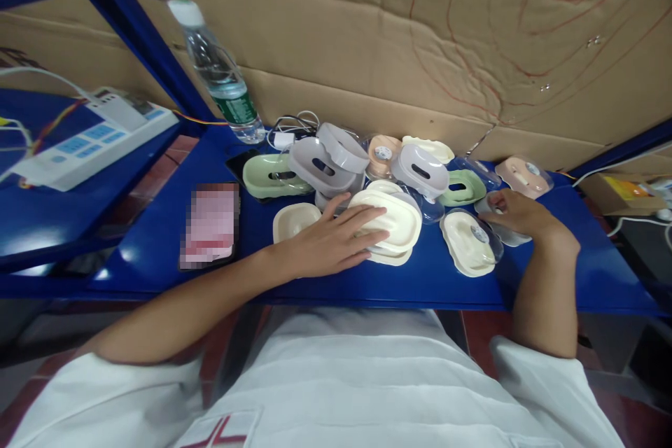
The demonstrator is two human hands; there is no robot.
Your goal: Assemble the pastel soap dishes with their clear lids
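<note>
My left hand [333, 241] lies with fingers spread over a stack of cream soap dishes [403, 220] near the front of the blue shelf. Another cream soap dish [288, 218] is partly hidden behind that hand. Over on the right, my right hand [528, 213] has its fingers curled onto a grey soap dish [512, 233], whose far side the hand covers. Just left of it sits a cream soap dish with a round sticker [462, 252] and a clear lid.
Behind are grey soap dishes [309, 164], green ones [262, 176] and peach ones [525, 178], several with clear lids. A water bottle [231, 101] stands at back left. A phone [213, 224] lies left; a power strip [89, 147] is farther left. Cardboard [367, 35] walls the back.
</note>
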